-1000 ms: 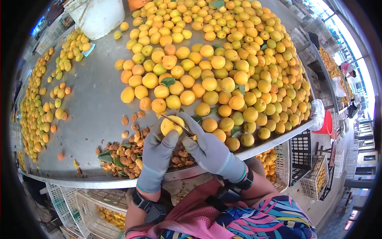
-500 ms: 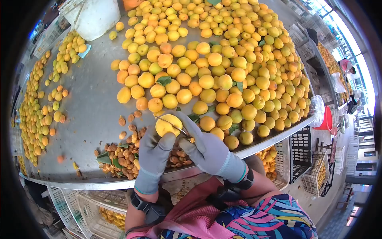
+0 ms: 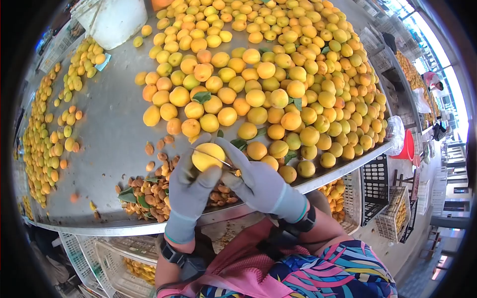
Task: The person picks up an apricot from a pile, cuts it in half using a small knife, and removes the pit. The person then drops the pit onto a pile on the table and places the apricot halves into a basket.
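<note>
Grey gloves cover both hands. My left hand [image 3: 190, 191] is closed round a yellow apricot [image 3: 207, 157] just above the table's near edge. My right hand [image 3: 259, 183] grips a thin-bladed knife [image 3: 226, 164], whose dark blade lies across the apricot; the fingers hide most of its handle. A small yellow bit shows by the right fingertips. Brown apricot stones [image 3: 158, 198] lie heaped beneath and left of my hands, mixed with a few green leaves. Whole apricots [image 3: 256, 98] are spread beyond and to the right of my hands.
The metal table [image 3: 112, 124] has a raised near rim. More apricots [image 3: 42, 149] line its left side, and a white bucket [image 3: 117, 22] stands at the back left. Below are crates [image 3: 124, 270] of yellow fruit pieces. A red basin [image 3: 406, 146] and a black crate [image 3: 375, 181] are at right.
The view has shifted slightly. Both hands keep their hold, with the knife blade still across the apricot; the fruit appears slightly turned.
</note>
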